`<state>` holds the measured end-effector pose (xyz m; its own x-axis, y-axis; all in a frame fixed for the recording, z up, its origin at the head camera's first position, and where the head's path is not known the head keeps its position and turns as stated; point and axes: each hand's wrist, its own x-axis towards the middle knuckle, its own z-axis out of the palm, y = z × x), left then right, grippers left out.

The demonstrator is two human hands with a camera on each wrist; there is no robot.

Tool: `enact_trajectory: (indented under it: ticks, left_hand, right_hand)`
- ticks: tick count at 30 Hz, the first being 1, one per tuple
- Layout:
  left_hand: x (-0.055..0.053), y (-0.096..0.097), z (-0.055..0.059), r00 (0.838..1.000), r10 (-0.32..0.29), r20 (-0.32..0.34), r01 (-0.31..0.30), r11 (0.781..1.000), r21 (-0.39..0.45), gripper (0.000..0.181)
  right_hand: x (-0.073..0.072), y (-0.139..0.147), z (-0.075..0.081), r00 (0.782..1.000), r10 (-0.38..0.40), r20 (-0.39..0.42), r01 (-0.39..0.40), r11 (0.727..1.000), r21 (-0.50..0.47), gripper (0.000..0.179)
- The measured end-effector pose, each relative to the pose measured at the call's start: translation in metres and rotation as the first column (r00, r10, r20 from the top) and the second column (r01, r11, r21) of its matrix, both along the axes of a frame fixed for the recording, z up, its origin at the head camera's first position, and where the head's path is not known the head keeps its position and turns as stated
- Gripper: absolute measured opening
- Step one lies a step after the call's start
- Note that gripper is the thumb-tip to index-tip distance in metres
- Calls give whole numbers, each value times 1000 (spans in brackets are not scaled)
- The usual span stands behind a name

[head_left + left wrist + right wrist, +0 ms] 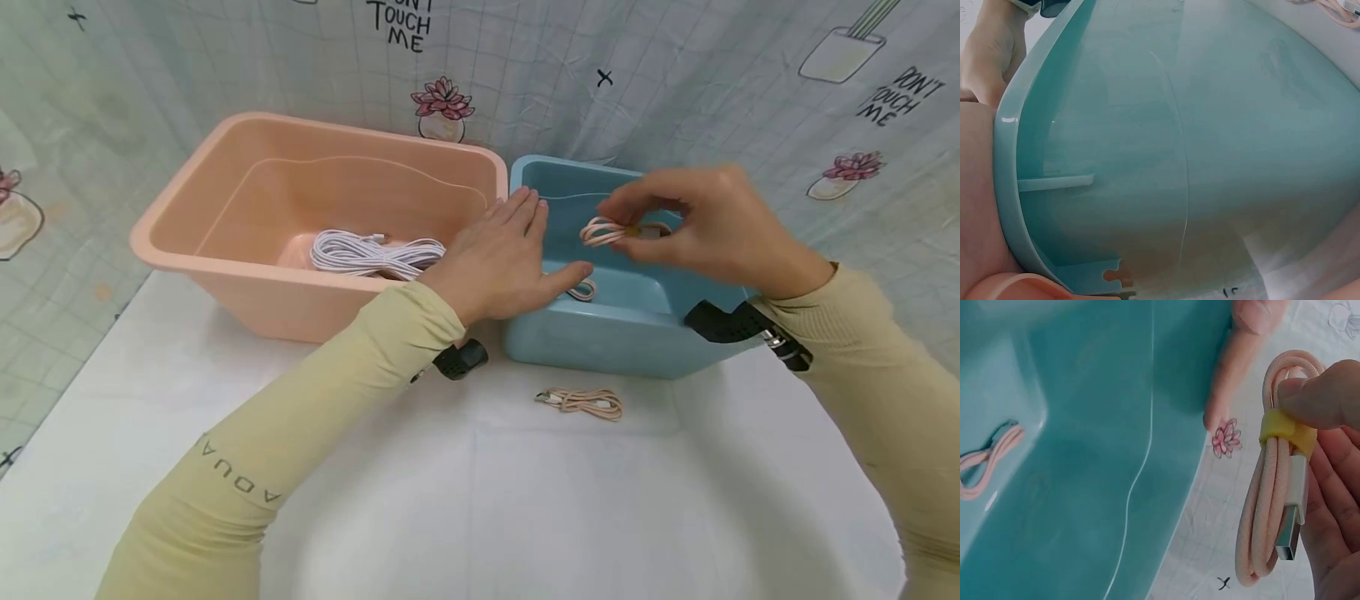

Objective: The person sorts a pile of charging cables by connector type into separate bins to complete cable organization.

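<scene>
My right hand (705, 225) pinches a coiled pink USB cable (1263, 500) over the blue bin (607, 342). A yellow strap (1279, 427) wraps the coil, and its metal USB plug (1288, 540) points down in the right wrist view. With fingers straight, my left hand (502, 262) lies across the neighbouring rims of the peach bin (247, 292) and the blue bin. Another pink cable (997, 459) lies inside the blue bin, mostly hidden behind my left thumb in the head view.
White coiled cables (375, 254) lie in the peach bin, left of the blue one. On the white table (375, 500), one more pink cable bundle (585, 403) sits in front of the blue bin. A patterned curtain (540, 75) hangs close behind both bins.
</scene>
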<state>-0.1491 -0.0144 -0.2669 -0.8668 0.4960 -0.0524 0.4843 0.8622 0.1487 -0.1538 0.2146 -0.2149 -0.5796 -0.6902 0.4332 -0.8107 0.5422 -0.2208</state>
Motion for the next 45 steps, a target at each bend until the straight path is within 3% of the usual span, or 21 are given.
enact_trajectory:
  ticks: [9,23,36,45]
  left_hand:
    - [-1,-1,0,1000,5,12,-5,1000,3,96]
    - [0,0,1,1000,13,17,-13,1000,0,96]
    - [0,1,0,1000,7,3,-7,1000,-7,96]
    - [0,1,-1,1000,-2,2,2,1000,-10,96]
  right_hand:
    - [-16,-2,1,996,-79,31,79,997,10,30]
    - [-42,3,-10,986,-157,63,155,987,30,28]
    - [-61,8,-23,954,-252,162,248,968,42,32]
    - [-67,13,-30,940,-252,228,249,967,43,29]
